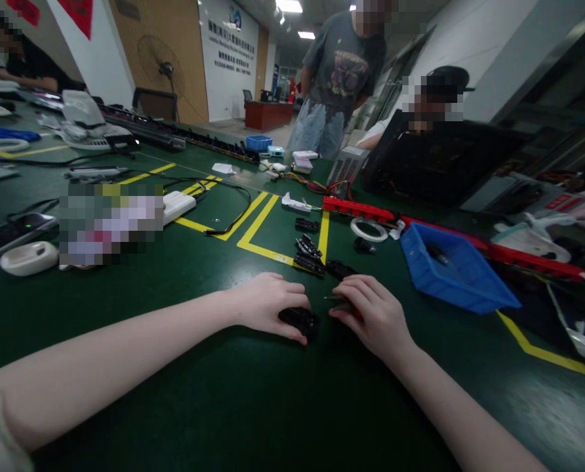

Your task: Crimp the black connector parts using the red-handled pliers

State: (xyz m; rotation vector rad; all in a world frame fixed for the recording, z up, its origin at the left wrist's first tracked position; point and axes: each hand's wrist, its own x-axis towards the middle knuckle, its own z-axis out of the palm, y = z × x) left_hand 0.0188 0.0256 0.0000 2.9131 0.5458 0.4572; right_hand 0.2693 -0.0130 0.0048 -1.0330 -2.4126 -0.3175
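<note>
My left hand (267, 301) is closed around a small black plastic part (300, 320) on the green table, thumb on the near side and fingers on the far side. Just to the right, my right hand (374, 311) grips a slim tool with a thin metal tip (332, 299). That tip points left toward the black part, with a gap between them. A bit of red shows under the fingers; most of the tool is hidden. Beyond my hands lie several similar black plastic parts (308, 246), in and beside a yellow-taped outline.
A blue bin (450, 275) stands right of my right hand, near a white ring (368, 229) and a long red strip (361, 208). Leftward are a white power strip (178, 206), a black cable (246, 210) and a phone (14, 234). People are across the table.
</note>
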